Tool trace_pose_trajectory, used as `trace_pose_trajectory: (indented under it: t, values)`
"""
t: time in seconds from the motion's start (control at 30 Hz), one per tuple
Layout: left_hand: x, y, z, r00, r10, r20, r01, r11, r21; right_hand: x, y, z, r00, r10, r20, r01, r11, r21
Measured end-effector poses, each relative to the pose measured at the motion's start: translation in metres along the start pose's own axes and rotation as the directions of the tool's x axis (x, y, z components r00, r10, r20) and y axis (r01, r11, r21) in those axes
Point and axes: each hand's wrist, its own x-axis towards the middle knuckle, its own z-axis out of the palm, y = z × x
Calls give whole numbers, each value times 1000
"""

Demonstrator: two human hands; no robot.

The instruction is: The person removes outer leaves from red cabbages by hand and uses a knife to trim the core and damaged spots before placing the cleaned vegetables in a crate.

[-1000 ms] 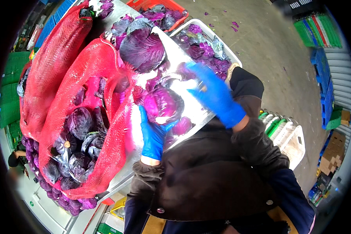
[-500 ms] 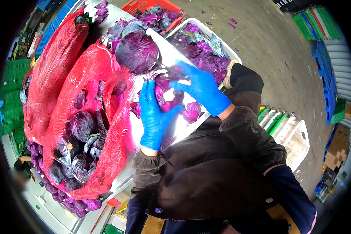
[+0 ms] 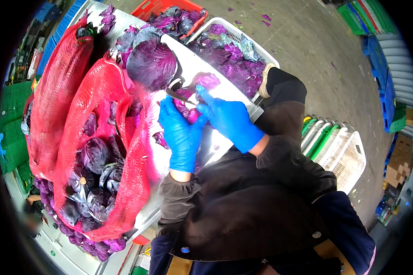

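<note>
Both my hands wear blue gloves and work close together over the metal table (image 3: 172,160). My left hand (image 3: 181,135) is closed around a purple red cabbage (image 3: 188,112), steadying it from the near left side. In my right hand (image 3: 231,120) is a knife (image 3: 180,97), its dark, narrow blade lying across the top of that cabbage. The knife's handle is hidden in the glove. A loose purple leaf (image 3: 207,80) lies just beyond the cabbage. A large red cabbage (image 3: 152,64) with dark outer leaves rests at the far left of my hands.
An open red mesh sack (image 3: 140,183) of red cabbages (image 3: 95,156) lies left, beside a closed sack (image 3: 62,96). Beyond the table stand a white crate (image 3: 273,59) and a red crate (image 3: 142,10), both holding leaves. Another white crate (image 3: 353,156) stands right on the floor.
My right hand has moved left and down, bringing the knife blade onto the cabbage. A loose leaf now shows beyond the cabbage. The whole view has shifted slightly.
</note>
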Motion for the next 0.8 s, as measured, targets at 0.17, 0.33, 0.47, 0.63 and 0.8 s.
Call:
trace_pose_trajectory:
  t: [0.17,0.33,0.47,0.63,0.8]
  values:
    - [3,-2,4,998,-39,-57,41,998,45,26,15,0,954,-214,-211,233,970,73]
    - [-38,-11,11,989,129,-74,-122,988,90,69,43,-26,989,35,145,-53,991,126]
    - [-48,-31,12,986,110,-124,-130,978,-164,61,70,17,998,-8,-60,32,910,412]
    - [-50,-44,2,973,217,-74,-226,965,-133,68,81,12,956,285,-72,-244,906,346]
    - [-42,-43,-3,979,204,-1,-202,970,-132,26,25,-17,972,-210,-103,225,958,179]
